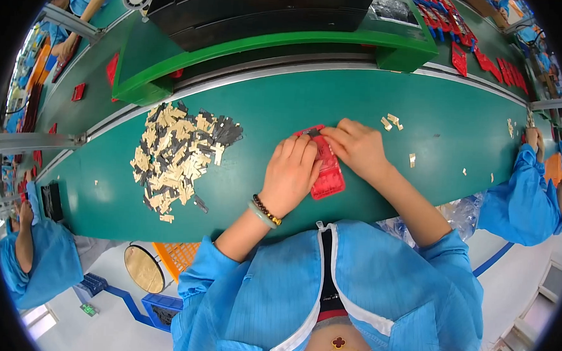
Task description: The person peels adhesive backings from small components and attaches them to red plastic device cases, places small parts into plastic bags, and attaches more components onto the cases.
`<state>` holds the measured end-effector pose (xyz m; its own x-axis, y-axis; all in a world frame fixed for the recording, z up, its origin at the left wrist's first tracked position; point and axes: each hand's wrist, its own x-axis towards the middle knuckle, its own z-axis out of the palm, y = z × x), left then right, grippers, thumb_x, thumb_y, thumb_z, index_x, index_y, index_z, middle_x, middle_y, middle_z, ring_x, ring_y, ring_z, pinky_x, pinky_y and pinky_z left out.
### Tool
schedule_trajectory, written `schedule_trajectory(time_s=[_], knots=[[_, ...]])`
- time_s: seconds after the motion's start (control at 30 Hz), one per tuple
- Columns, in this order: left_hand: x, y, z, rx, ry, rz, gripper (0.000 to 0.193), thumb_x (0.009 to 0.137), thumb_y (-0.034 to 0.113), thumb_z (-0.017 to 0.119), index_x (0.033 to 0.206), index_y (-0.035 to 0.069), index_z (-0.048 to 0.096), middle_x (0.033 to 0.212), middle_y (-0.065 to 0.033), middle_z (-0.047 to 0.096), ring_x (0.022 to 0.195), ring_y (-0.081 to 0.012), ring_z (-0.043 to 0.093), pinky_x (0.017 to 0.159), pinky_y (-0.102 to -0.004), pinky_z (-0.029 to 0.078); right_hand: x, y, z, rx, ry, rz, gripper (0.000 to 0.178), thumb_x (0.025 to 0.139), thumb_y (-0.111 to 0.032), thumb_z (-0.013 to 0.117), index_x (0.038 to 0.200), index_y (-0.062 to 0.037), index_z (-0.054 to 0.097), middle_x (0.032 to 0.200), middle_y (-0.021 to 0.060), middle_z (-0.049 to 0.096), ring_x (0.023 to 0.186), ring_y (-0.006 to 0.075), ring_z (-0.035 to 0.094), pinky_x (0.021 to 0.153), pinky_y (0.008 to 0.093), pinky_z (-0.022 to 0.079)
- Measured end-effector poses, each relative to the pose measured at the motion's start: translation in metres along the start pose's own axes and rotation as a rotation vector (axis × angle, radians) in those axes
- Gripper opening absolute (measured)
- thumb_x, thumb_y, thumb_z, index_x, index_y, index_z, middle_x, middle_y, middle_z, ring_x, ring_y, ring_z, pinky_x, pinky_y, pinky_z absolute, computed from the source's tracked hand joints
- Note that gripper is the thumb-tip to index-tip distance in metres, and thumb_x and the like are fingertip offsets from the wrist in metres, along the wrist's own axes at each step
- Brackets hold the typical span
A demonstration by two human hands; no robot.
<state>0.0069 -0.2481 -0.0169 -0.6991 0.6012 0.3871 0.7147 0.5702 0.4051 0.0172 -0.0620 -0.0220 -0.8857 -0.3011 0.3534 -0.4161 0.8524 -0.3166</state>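
A red plastic case (331,181) with moulded ridges lies on the green tabletop in front of me, slightly tilted. My left hand (288,176) is closed round its left side, the fingers bent over the upper part. At the case's far end sits a small dark strip (312,133). Against that strip my right hand (359,149) is closed, thumb and forefinger pinched at its right end. My fingers partly cover the strip and the top of the case. To the left spreads a heap of cream and black strips (175,152), the nearest loose pieces to my left hand.
A green-framed shelf (268,42) stands at the back, carrying a black box (263,11). Beyond a metal rail, red cases (460,59) lie at the far right. A few cream pieces (393,120) are scattered right. Co-workers in blue sit left and right.
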Motion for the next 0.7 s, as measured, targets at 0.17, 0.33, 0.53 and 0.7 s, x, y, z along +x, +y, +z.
schedule_trajectory(time_s=[0.17, 0.33, 0.53, 0.7], knots=[[0.007, 0.0, 0.004, 0.138, 0.037, -0.022, 0.037, 0.078, 0.017, 0.064, 0.109, -0.001, 0.056, 0.1, -0.0111, 0.056, 0.093, -0.0272, 0.053, 0.08, -0.0368, 0.045, -0.003, -0.011, -0.01, 0.121, -0.008, 0.106, 0.027, 0.078, -0.018, 0.068, 0.104, -0.0098, 0.063, 0.088, 0.006, 0.059, 0.072, 0.0246, 0.062, 0.06, 0.0346, 0.051], [0.018, 0.0, 0.015, 0.204, 0.026, 0.015, 0.028, 0.079, 0.02, 0.059, 0.099, 0.0, 0.061, 0.09, -0.0081, 0.052, 0.082, -0.0225, 0.05, 0.07, -0.0323, 0.042, -0.045, -0.022, -0.031, 0.271, -0.177, -0.153, 0.042, 0.069, -0.025, 0.075, 0.104, -0.0086, 0.059, 0.107, 0.0094, 0.055, 0.091, 0.0297, 0.058, 0.073, 0.0397, 0.05], [0.006, 0.003, 0.012, 0.379, -0.051, 0.057, 0.019, 0.074, 0.019, 0.056, 0.078, 0.005, 0.068, 0.089, -0.0069, 0.05, 0.092, -0.023, 0.046, 0.078, -0.0324, 0.036, -0.051, -0.029, -0.019, 0.212, -0.181, -0.237, 0.031, 0.066, -0.018, 0.076, 0.091, -0.0071, 0.062, 0.1, 0.0086, 0.058, 0.086, 0.0277, 0.057, 0.07, 0.0372, 0.047], [-0.003, -0.014, -0.044, 0.066, 0.137, -0.119, 0.038, 0.074, 0.024, 0.065, 0.104, 0.0, 0.059, 0.106, -0.0118, 0.054, 0.103, -0.0261, 0.049, 0.086, -0.0367, 0.041, -0.035, -0.029, -0.024, 0.202, -0.098, -0.282, 0.027, 0.066, -0.01, 0.076, 0.089, -0.0065, 0.061, 0.091, 0.0073, 0.061, 0.074, 0.0285, 0.058, 0.065, 0.0377, 0.047]])
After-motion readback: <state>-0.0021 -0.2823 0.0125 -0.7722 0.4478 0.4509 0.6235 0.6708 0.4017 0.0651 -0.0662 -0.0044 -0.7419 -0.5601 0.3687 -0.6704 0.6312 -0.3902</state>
